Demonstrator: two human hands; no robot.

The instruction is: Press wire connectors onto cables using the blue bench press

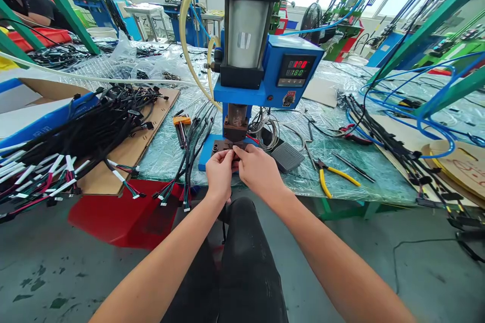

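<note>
My left hand (219,174) and my right hand (257,171) meet over the dark die plate (227,146) at the foot of a blue pneumatic press (248,70). Their fingertips pinch a small dark part, mostly hidden by my fingers. A thin black wire hangs below my left hand. A bundle of wire harnesses (193,149) lies just left of the press base, its connector ends dangling over the table edge.
A grey foot pedal (287,156), coiled thin wire (265,131) and yellow-handled pliers (333,176) lie right of the press. Large harness bundles on cardboard (129,156) fill the left, and blue tubing (420,106) the right. A seated co-worker (30,5) is far left.
</note>
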